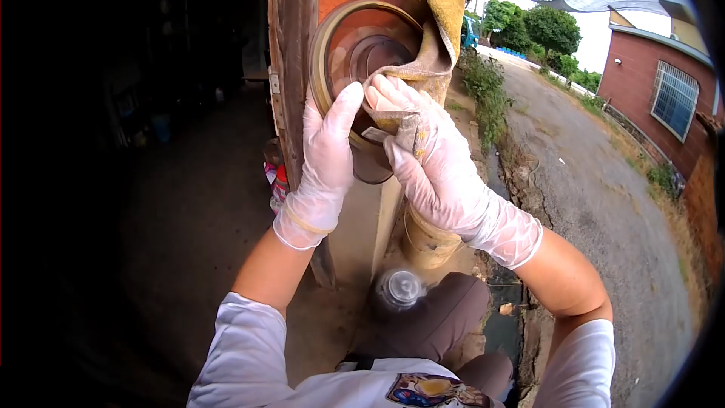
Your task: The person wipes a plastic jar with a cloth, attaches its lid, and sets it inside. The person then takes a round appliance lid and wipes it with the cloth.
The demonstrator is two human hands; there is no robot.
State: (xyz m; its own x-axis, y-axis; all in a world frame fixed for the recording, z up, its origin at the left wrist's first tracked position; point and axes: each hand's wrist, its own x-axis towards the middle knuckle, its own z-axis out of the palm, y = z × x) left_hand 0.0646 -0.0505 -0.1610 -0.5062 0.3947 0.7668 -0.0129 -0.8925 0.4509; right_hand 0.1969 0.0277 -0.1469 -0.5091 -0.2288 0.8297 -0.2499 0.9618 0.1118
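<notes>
A round, brown see-through bowl (370, 41) with a thick pale rim is held up in front of me, its inside facing me. My left hand (330, 143), in a thin whitish glove, grips the bowl's lower left edge with the thumb over the rim. My right hand (434, 155), gloved the same way, is closed on a worn yellow-and-grey cloth (442, 7). Some of the cloth is bunched in the right fingers at the bowl's lower right edge; the rest runs up past its right side. The left fingers behind the bowl are hidden.
Below my hands are a clear round lid (400, 289) beside my leg (430, 321) and a beige bucket (429, 242). A wooden post (291, 68) stands left of the bowl, by a dark interior. On the right, a narrow gutter (502, 332) runs along a paved lane (596, 204).
</notes>
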